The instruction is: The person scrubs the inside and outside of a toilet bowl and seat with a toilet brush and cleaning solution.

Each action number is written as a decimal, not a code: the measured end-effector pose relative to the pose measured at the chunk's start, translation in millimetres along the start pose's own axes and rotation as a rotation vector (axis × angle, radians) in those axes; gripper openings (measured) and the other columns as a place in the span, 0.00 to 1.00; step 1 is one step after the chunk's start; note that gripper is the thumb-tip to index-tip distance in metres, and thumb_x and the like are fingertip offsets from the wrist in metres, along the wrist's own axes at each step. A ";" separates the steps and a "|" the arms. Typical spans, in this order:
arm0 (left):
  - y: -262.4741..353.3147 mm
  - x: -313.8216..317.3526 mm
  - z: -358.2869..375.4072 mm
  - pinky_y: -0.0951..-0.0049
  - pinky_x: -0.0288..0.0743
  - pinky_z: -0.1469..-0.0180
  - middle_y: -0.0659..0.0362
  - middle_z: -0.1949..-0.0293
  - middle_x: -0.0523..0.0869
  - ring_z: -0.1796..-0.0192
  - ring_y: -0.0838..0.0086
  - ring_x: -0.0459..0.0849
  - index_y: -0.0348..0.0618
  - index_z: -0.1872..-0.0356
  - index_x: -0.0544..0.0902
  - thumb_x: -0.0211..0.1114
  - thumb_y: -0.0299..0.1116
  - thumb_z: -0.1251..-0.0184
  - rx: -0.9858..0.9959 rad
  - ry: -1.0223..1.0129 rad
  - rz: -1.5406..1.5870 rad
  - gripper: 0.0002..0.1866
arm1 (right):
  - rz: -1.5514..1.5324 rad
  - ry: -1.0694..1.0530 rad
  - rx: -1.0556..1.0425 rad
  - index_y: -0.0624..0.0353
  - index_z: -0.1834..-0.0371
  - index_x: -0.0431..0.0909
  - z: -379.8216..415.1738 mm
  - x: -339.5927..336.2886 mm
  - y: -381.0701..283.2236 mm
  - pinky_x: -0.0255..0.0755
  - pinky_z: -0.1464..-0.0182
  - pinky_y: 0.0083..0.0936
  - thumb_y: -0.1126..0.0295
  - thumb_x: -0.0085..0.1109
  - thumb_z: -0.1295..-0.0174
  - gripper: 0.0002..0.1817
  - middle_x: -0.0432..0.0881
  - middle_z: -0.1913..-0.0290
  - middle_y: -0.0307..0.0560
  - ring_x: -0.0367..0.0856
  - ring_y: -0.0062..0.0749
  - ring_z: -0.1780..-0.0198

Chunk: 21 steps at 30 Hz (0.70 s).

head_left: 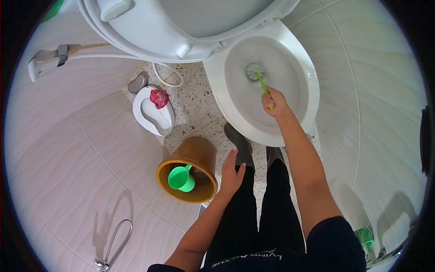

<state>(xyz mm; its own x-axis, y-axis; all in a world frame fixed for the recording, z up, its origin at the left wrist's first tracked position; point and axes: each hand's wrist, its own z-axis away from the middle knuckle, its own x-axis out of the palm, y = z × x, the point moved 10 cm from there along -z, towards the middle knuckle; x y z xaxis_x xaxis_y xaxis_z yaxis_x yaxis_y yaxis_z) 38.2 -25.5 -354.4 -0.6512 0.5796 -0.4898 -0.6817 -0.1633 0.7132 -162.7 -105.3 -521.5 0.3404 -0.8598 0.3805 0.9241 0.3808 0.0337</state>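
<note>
My right hand (275, 101) is closed round the green handle of a toilet brush (255, 71). The brush's round whitish head is down inside the bowl of the white toilet (307, 86), towards its back left part. Over the left thigh of my black trousers, my left hand (232, 174) has its fingers stretched out and holds nothing. Close to that hand, on its left, stands a brown bucket (195, 149) with a green dipper (180, 178) in it. The toilet's seat and lid (190, 50) are raised.
By the left wall, a white potty-shaped seat (141, 119) carries a crumpled red cloth (158, 98). A sprayer (43, 65) hangs on that wall, its white hose (170, 84) looping to the speckled floor (195, 102). A green basket (364, 237) is at lower right.
</note>
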 end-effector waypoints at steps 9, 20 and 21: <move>-3.6 -6.8 -2.6 0.60 0.57 0.35 0.41 0.39 0.67 0.36 0.50 0.65 0.35 0.40 0.64 0.59 0.27 0.40 -0.036 -0.011 0.080 0.26 | 0.351 0.066 -0.162 0.44 0.39 0.65 69.2 32.9 -2.2 0.46 0.93 0.14 0.59 0.45 0.33 0.19 0.57 0.85 0.32 0.50 0.15 0.91; -8.1 -3.2 9.7 0.55 0.58 0.36 0.39 0.40 0.68 0.38 0.47 0.66 0.35 0.40 0.65 0.61 0.28 0.42 -0.031 0.026 0.065 0.28 | 2.357 0.490 -0.329 0.43 0.36 0.64 61.7 4.1 -63.1 0.72 0.50 0.44 0.71 0.39 0.38 0.25 0.78 0.53 0.57 0.79 0.50 0.53; -5.5 -6.8 8.2 0.55 0.58 0.36 0.39 0.40 0.68 0.38 0.47 0.66 0.35 0.40 0.65 0.61 0.28 0.42 -0.027 0.040 0.078 0.28 | 2.417 0.490 -0.274 0.42 0.36 0.63 78.5 -0.1 -59.1 0.73 0.51 0.43 0.70 0.38 0.37 0.24 0.77 0.52 0.58 0.79 0.50 0.53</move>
<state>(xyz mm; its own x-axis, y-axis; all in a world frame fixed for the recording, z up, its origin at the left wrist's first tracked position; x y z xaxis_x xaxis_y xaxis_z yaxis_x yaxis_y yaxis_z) 49.1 -22.1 -351.0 -0.7150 0.5322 -0.4534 -0.6369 -0.2283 0.7364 -231.0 -101.0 -451.0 0.3093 0.7663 -0.5631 -0.9300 0.3674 -0.0109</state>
